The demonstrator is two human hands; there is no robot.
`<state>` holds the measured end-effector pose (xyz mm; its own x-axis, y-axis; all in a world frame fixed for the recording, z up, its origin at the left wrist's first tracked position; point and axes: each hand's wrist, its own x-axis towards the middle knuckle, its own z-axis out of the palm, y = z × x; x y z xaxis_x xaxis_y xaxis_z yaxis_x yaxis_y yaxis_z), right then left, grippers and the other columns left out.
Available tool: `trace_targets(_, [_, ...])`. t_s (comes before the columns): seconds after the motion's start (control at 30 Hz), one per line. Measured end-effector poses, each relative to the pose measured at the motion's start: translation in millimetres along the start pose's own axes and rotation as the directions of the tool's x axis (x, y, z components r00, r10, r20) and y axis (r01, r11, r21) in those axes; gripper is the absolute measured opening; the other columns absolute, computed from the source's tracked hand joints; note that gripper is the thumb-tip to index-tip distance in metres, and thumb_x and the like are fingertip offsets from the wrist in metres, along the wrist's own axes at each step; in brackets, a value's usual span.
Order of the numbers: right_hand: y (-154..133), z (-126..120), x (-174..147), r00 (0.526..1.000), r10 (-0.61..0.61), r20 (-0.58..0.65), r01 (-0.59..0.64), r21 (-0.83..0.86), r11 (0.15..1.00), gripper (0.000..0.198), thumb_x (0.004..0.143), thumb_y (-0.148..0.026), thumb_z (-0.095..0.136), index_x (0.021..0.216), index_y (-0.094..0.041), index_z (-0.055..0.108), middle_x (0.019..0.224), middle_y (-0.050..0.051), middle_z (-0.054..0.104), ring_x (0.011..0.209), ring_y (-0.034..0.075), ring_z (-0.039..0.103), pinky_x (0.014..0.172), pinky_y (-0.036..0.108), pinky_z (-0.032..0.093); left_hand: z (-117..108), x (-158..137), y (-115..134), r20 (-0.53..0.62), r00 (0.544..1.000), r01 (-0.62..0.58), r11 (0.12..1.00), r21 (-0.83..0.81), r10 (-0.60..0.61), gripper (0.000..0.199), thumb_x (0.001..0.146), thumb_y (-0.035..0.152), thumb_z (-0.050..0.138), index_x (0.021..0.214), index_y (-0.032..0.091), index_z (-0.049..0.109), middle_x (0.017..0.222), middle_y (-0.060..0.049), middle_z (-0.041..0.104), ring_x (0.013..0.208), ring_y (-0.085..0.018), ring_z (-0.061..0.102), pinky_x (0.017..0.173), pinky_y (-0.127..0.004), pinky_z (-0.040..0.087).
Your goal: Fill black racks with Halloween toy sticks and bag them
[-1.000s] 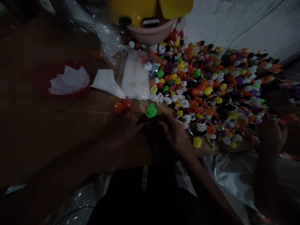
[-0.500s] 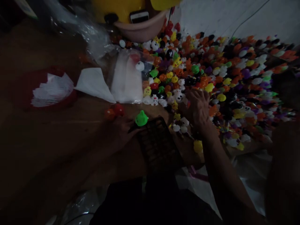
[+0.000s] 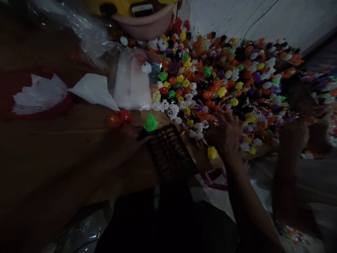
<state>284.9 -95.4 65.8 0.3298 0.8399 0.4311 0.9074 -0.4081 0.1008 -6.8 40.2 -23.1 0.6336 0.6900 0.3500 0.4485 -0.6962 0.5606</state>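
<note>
My left hand (image 3: pixel 130 138) is closed, low over the brown table, around what seem to be the stems of small plastic toy figures. A green toy figure (image 3: pixel 150 123) stands out on its right side, with a red one (image 3: pixel 125 116) and an orange one (image 3: pixel 114 121) beyond the knuckles. Shadow hides most of its fingers. My right hand (image 3: pixel 228 135) reaches over the near edge of a large toy pile (image 3: pixel 210 82), its fingers apart and nothing visibly held. White figures (image 3: pixel 197 128) and a yellow figure (image 3: pixel 212 153) lie beside it. Between my hands rests a dark slotted tray (image 3: pixel 172 153).
Clear plastic bags (image 3: pixel 133 82) and a white paper sheet (image 3: pixel 93 89) lie behind my left hand. Farther left, a red basin (image 3: pixel 59 109) holds paper slips. A pink basin (image 3: pixel 147 26) with a phone (image 3: pixel 142 9) stands behind. Another person's hand (image 3: pixel 295 135) is at right.
My view has swung right, so the scene sits farther left. My right hand has drawn back toward the pile's near edge. The other person's hands now show; my left hand still keeps its figures.
</note>
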Motion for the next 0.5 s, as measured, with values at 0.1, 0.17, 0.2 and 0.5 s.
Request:
trace_targets(0.1, [27.9,1.2,6.7,0.994,0.017,0.109,-0.006,-0.107,0.994,0.032,0.094,-0.026,0.053,0.119,-0.017,0.071,0.122,0.02,0.064,0.111,0.037,0.057,0.093,0.05,0.042,2.1,-0.6,-2.7,-0.001,1.0,0.014,1.0,0.019,-0.014,0.025,0.094,0.042,0.069,0.099,0.021,0.079,0.106,-0.008,0.079,0.101,-0.03,0.073,0.096,-0.043,0.057])
trace_targets(0.17, [35.8,12.5,12.3,0.985,0.012,0.173,0.009,-0.12,0.993,0.028,0.091,-0.019,0.052,0.11,-0.014,0.071,0.118,0.021,0.064,0.107,0.035,0.059,0.09,0.048,0.044,3.4,-1.4,-4.2,-0.003,1.0,0.014,0.999,0.033,-0.014,0.025,0.093,0.042,0.07,0.099,0.02,0.079,0.106,-0.009,0.079,0.102,-0.03,0.073,0.096,-0.044,0.058])
trace_targets(0.2, [38.1,17.9,15.4,0.982,0.017,0.186,0.005,-0.117,0.993,0.026,0.09,-0.017,0.05,0.104,-0.014,0.072,0.115,0.021,0.064,0.104,0.034,0.059,0.089,0.047,0.044,3.4,-1.7,-4.1,-0.009,1.0,0.014,0.999,0.042,-0.014,0.025,0.093,0.042,0.071,0.1,0.019,0.079,0.107,-0.009,0.078,0.103,-0.03,0.073,0.096,-0.044,0.057])
trace_targets(0.5, [-13.3,-0.7,11.2,0.995,0.083,0.055,-0.097,0.321,0.942,0.019,0.092,-0.034,0.065,0.102,-0.019,0.068,0.093,0.012,0.071,0.081,0.024,0.065,0.07,0.037,0.048,-0.4,4.5,1.8,0.029,1.0,-0.013,0.998,0.065,0.011,0.023,0.089,0.034,0.08,0.108,0.021,0.078,0.107,-0.007,0.077,0.103,-0.027,0.072,0.096,-0.042,0.056])
